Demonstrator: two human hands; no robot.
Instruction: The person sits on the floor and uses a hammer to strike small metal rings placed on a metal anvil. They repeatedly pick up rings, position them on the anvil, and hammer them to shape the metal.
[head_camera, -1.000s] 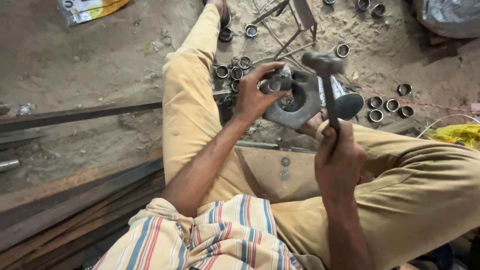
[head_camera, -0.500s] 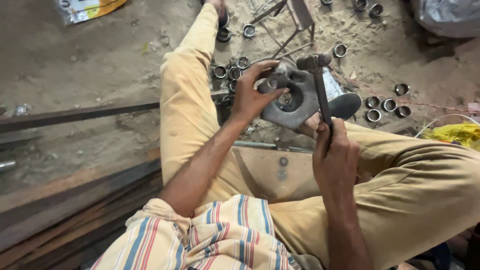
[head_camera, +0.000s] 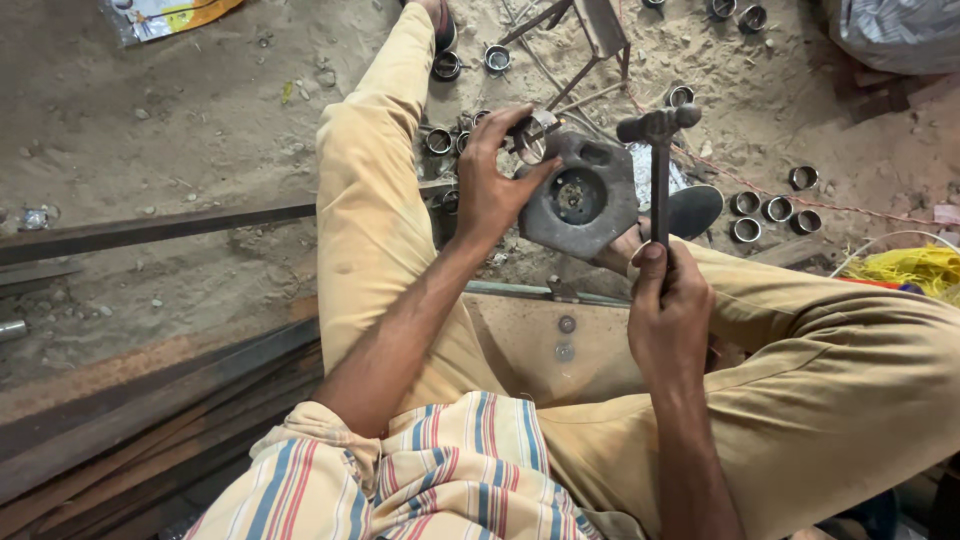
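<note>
Rusty iron block (head_camera: 580, 200) is steadied by the left hand (head_camera: 490, 185), which grips a small ring (head_camera: 535, 135) at its edge; the right hand (head_camera: 668, 310) clenches a hammer (head_camera: 660, 150) beside the block.

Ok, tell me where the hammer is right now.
In the head view the hammer is right of centre, upright in the right hand, its head raised just right of the grey metal block that the left hand grips.

light: soft daylight | shadows: faint | focus: sharp | glare: none

Sandy floor (head_camera: 200, 130), scattered metal rings (head_camera: 765, 208)
</note>
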